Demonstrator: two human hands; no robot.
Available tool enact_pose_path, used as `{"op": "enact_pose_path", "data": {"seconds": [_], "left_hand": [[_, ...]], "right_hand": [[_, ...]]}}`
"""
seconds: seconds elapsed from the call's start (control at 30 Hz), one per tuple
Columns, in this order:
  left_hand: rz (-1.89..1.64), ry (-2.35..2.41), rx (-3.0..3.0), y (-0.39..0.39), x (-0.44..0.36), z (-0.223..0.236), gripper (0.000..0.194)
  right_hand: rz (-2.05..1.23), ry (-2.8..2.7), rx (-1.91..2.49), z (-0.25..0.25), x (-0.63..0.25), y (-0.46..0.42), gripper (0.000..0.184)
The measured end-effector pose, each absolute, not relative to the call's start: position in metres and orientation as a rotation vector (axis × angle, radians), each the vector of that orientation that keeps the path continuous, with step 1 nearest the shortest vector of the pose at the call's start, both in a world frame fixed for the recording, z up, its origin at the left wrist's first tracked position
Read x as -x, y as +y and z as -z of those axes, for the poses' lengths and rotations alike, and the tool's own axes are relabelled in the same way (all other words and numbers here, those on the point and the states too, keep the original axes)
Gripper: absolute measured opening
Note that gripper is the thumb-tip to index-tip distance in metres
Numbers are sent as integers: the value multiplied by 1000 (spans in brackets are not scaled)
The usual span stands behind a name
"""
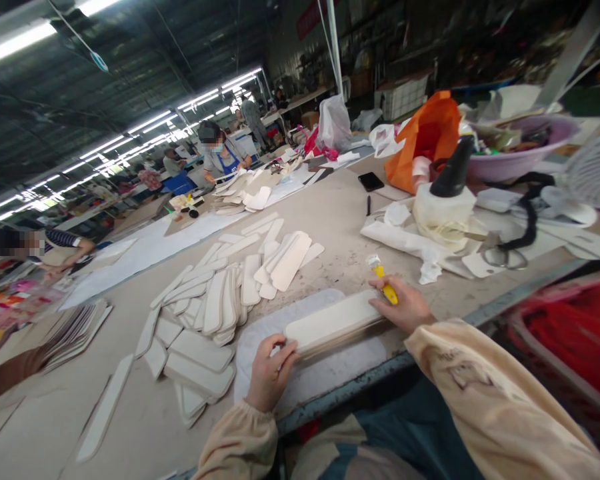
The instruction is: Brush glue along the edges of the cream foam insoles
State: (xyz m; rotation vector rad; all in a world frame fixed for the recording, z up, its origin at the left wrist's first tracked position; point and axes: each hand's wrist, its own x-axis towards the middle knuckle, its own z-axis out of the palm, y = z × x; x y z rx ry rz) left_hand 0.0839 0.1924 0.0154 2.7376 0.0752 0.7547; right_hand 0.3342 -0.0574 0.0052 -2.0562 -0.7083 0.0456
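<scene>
Beige sleeves [485,393] reach over a table [325,210], loose strips [215,303] crowding beyond the left hand [271,375], a white jug [443,210] beyond the right hand [406,305]. Between them lies a stack [335,321], pinched by the left; the right grips a brush [381,273].

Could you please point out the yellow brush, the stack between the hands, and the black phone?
Yellow brush [390,293]: head view, its handle.
Stack [333,321]: head view, top piece.
Black phone [371,181]: head view, its screen.

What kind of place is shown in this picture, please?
Probably a factory workshop: many pale flat pieces lie piled on a long worktable, a person in a blue apron is farther back, and rows of tube lights run overhead.
</scene>
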Motion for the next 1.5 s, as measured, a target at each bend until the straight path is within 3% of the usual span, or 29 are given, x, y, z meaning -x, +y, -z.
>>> {"op": "enact_pose_path", "data": {"seconds": [0.33,0.53,0.7,0.9,1.13,1.5], "left_hand": [[-672,173,-2622,195,-85,-19,25],[-552,659,-2362,209,-102,-13,51],[-394,655,-2352,208,-116,-9,50],[-376,757,-2288,206,-117,-10,55],[-362,814,-2246,207,-118,-11,60],[-351,849,-2222,205,-118,-14,58]], "right_hand": [[-43,-719,1990,-3,-335,-58,24],[4,-749,1951,-1,-336,-56,24],[102,-796,1977,-5,-336,-58,23],[299,-1054,1921,-17,-302,-38,4],[335,-1497,1923,1,-250,-1,21],[310,-1023,2216,-9,-291,-48,17]]}}
